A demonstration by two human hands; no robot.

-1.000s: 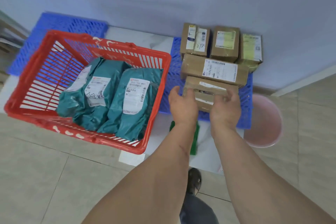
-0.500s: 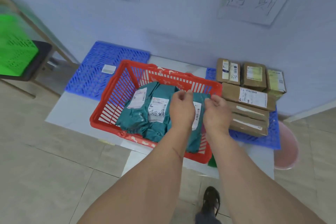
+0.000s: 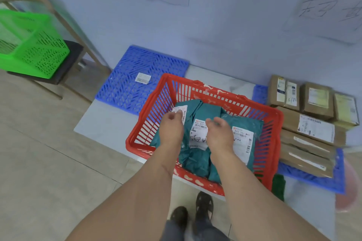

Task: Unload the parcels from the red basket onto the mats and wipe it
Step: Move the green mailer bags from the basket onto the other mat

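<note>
The red basket (image 3: 215,95) stands on a pale slab between two blue mats. Three teal parcels with white labels lie inside: a left one (image 3: 193,106), a middle one (image 3: 199,133) and a right one (image 3: 242,139). Both my hands are over the basket. My left hand (image 3: 171,131) has its curled fingertips at the left parcel's label, but blur hides whether it grips. My right hand (image 3: 220,135) hovers over the middle parcel with loosely curled fingers and holds nothing. The left blue mat (image 3: 137,64) carries only a loose label (image 3: 143,78). On the right blue mat (image 3: 313,181) several cardboard boxes (image 3: 315,130) are stacked.
A green basket (image 3: 29,45) sits on a dark chair at the far left. A green cloth (image 3: 278,186) lies by the basket's right front corner, and a pink bucket (image 3: 348,191) stands at the right edge. My feet (image 3: 203,205) are just in front of the basket. The wall is close behind.
Both hands let go of the cardboard box on the right mat and swung left over the red basket. They now reach down onto the teal parcels, and my view has turned left.
</note>
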